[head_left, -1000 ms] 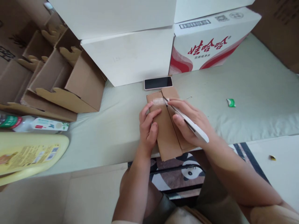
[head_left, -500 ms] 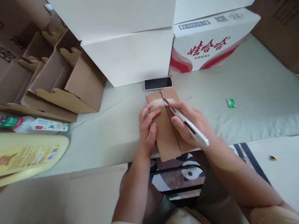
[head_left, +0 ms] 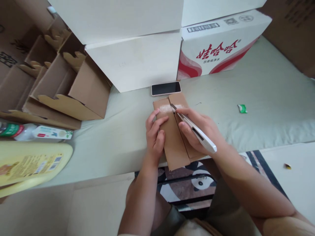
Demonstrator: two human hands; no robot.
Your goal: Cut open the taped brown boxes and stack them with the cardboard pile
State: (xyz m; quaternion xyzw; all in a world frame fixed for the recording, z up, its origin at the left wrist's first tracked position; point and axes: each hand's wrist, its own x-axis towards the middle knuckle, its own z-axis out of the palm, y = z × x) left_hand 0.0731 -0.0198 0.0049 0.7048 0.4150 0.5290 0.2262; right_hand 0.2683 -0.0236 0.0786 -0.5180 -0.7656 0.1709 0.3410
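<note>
A small brown cardboard box [head_left: 173, 141] lies in front of me, with a seam down its top and a whitish strip of tape [head_left: 165, 108] across the far end. My left hand [head_left: 155, 132] grips its left side, fingers bent over the top. In my right hand [head_left: 199, 127] is a white utility knife [head_left: 202, 140], held like a pen with its blade extended. The blade tip is at the tape, by the seam. From this angle I cannot tell how deep it sits.
Beyond the box lie a phone [head_left: 166, 88] and stacked white cartons [head_left: 137, 62]. Open cardboard trays [head_left: 86, 88], a plastic bottle [head_left: 27, 131] and a yellow jug [head_left: 36, 160] are at left. On the pale green cloth [head_left: 265, 127] at right is a small green packet [head_left: 242, 108].
The whole view has shifted very slightly. Both hands keep their grips, and the knife tip stays at the tape, with its rear end slightly further left.
</note>
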